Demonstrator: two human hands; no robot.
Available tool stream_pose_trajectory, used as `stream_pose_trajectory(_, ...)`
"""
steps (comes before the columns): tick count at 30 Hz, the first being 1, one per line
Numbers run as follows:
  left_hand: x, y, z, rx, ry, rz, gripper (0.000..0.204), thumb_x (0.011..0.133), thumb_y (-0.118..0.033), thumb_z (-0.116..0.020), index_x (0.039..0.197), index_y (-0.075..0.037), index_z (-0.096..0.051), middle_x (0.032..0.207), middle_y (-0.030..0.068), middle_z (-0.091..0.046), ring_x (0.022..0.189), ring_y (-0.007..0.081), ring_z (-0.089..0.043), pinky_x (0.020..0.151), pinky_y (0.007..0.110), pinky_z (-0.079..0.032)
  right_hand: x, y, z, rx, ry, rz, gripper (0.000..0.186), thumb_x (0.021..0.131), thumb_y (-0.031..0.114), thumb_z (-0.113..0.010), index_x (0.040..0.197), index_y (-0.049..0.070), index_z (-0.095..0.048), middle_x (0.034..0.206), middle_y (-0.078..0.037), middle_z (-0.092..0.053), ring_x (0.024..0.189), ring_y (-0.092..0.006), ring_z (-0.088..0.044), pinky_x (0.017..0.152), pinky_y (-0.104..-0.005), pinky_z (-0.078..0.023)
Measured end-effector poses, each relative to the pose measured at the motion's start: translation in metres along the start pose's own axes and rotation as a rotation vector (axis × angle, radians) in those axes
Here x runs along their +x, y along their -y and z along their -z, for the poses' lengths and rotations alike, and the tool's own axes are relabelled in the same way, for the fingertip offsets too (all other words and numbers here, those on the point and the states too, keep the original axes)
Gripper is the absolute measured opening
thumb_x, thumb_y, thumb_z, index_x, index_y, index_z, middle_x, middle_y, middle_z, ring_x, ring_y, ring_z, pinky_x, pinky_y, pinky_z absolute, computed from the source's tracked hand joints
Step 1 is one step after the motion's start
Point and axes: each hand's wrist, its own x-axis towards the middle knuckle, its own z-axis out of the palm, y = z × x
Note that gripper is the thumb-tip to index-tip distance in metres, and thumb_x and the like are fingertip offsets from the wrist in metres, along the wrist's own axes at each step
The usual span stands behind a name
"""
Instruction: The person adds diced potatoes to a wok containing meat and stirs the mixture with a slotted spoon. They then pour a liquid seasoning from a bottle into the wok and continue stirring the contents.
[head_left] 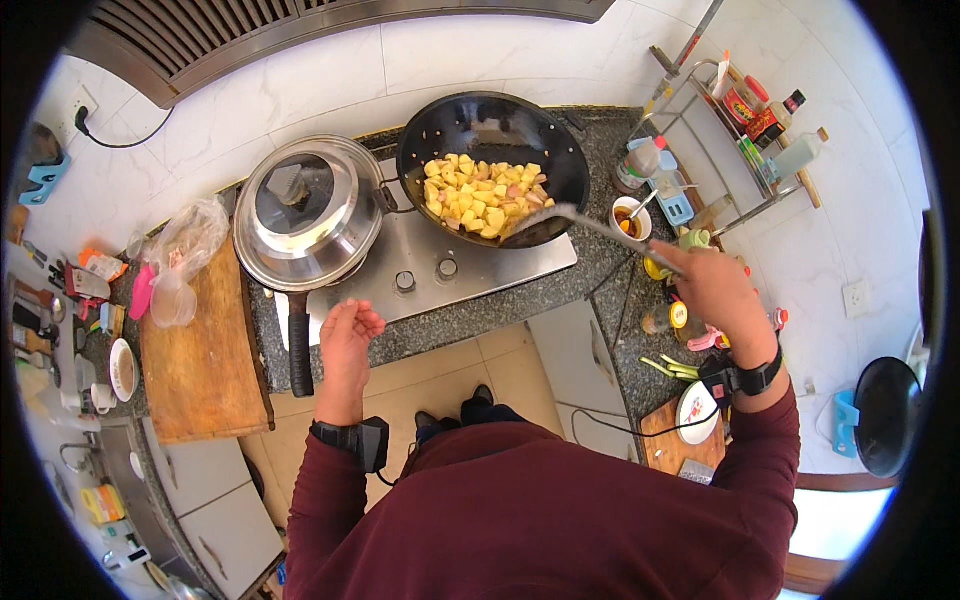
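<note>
My right hand (712, 290) grips the handle of a metal wok spatula (600, 228). The spatula's head lies in a black wok (570, 150), at the right edge of the food. Pale yellow cubes that look like diced potato (480, 190), mixed with pinkish pieces, fill the middle of the wok. In front of the stove (490, 268), my left hand (350, 335) holds nothing, its fingers loosely curled and apart. Nearest to it is the black handle (300, 350) of a silver lidded pan (345, 225), which stands on the left burner.
At left lies a wooden cutting board (200, 370) with a clear plastic bag (195, 235) on its far end. On the right counter stand a small bowl (632, 217) of brown liquid with a spoon, several jars and a patterned plate (697, 410). A wire rack (690, 110) holds bottles behind.
</note>
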Motion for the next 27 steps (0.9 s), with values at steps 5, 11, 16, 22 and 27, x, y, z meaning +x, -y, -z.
stream_pose_trajectory(5, 0.002, 0.002, -0.013, 0.013, 0.01, 0.005, 0.021, 0.087, -0.021, -0.049, 0.081, -0.002, -0.056, 0.067, 0.0056, -0.057, 0.06, 0.0148, -0.055, 0.058, 0.025, -0.045, 0.058, 0.011, -0.079, 0.063, -0.054, -0.038, 0.05, 0.074, 0.001, -0.045, 0.122, 0.014, -0.044, 0.075, -0.016, -0.058, 0.07, -0.0322, -0.059, 0.059, -0.041, -0.048)
stream_pose_trajectory(11, 0.001, -0.001, -0.008, 0.014, -0.026, -0.013, 0.021, 0.087, -0.02, -0.048, 0.082, -0.001, -0.056, 0.067, 0.0059, -0.056, 0.06, 0.0152, -0.055, 0.058, 0.026, -0.045, 0.098, -0.012, -0.122, 0.341, -0.233, -0.174, 0.047, 0.077, 0.008, -0.05, 0.123, 0.01, -0.042, 0.08, -0.022, -0.058, 0.073, -0.0376, -0.057, 0.065, -0.0444, -0.046)
stream_pose_trajectory(16, -0.004, 0.0, 0.003, -0.016, -0.095, 0.004, 0.021, 0.087, -0.019, -0.047, 0.083, -0.001, -0.055, 0.067, 0.0059, -0.056, 0.06, 0.0155, -0.055, 0.059, 0.027, -0.045, 0.137, -0.013, -0.145, 0.463, -0.351, -0.287, 0.043, 0.077, 0.009, -0.05, 0.119, 0.003, -0.042, 0.084, -0.024, -0.058, 0.075, -0.039, -0.057, 0.066, -0.0432, -0.046)
stream_pose_trajectory(22, -0.01, -0.007, 0.01, -0.023, -0.119, -0.007, 0.021, 0.087, -0.02, -0.048, 0.081, -0.001, -0.055, 0.066, 0.0056, -0.056, 0.06, 0.0154, -0.055, 0.059, 0.027, -0.045, 0.188, 0.021, -0.159, 1.506, 0.25, -0.464, 0.005, 0.081, 0.011, -0.048, 0.081, 0.005, -0.048, 0.052, -0.001, -0.043, 0.033, -0.0113, -0.039, 0.03, -0.0268, -0.031)
stream_pose_trajectory(27, -0.004, -0.003, 0.011, -0.011, -0.081, 0.011, 0.019, 0.087, -0.021, -0.048, 0.081, -0.004, -0.054, 0.067, 0.0047, -0.056, 0.062, 0.0162, -0.055, 0.059, 0.028, -0.046, 0.15, 0.017, -0.137, 0.946, -0.127, 0.131, 0.023, 0.078, 0.009, -0.049, 0.1, 0.003, -0.051, 0.067, -0.014, -0.056, 0.054, -0.0276, -0.054, 0.049, -0.0377, -0.043)
